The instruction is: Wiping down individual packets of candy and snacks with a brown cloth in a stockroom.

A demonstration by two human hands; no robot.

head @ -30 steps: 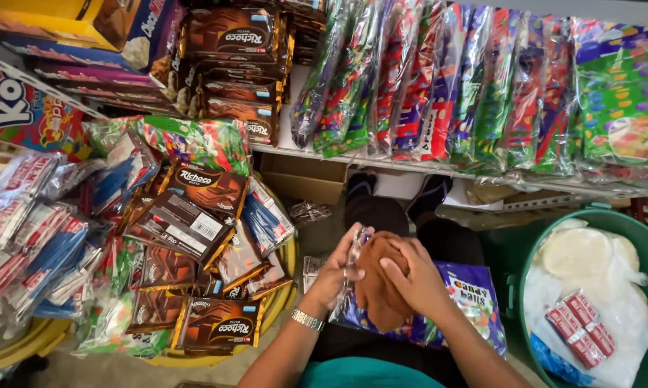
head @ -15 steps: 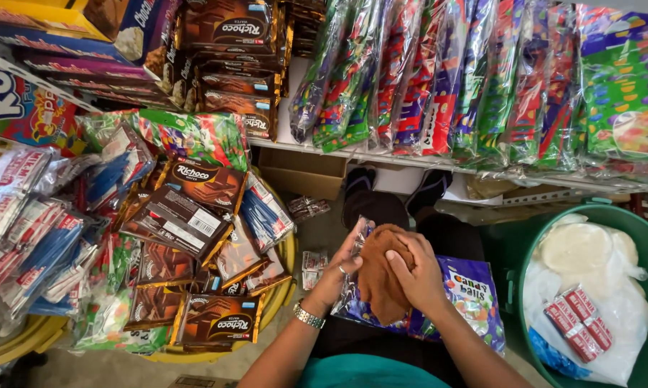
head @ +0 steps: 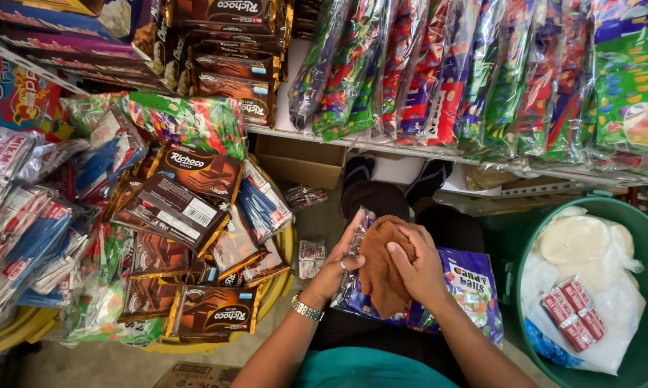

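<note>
My right hand (head: pixel 415 266) presses a brown cloth (head: pixel 378 271) against a shiny purple candy bag (head: pixel 469 289) that lies across my lap. My left hand (head: pixel 337 267), with a ring and a metal wristwatch, grips the left edge of the same bag and holds it upright against the cloth. Both hands sit close together above my dark trousers, with my feet in dark socks (head: pixel 358 171) just beyond them.
A yellow basin (head: pixel 277 287) at left is heaped with brown wafer boxes (head: pixel 194 167) and snack packs. A green tub (head: pixel 647 237) at right holds white bags and small red packets. Hanging candy packs (head: pixel 453 72) fill the shelf ahead; a cardboard box (head: pixel 299 162) sits below.
My right hand has slid the brown cloth slightly over the bag. My left hand keeps its grip on the bag's edge.
</note>
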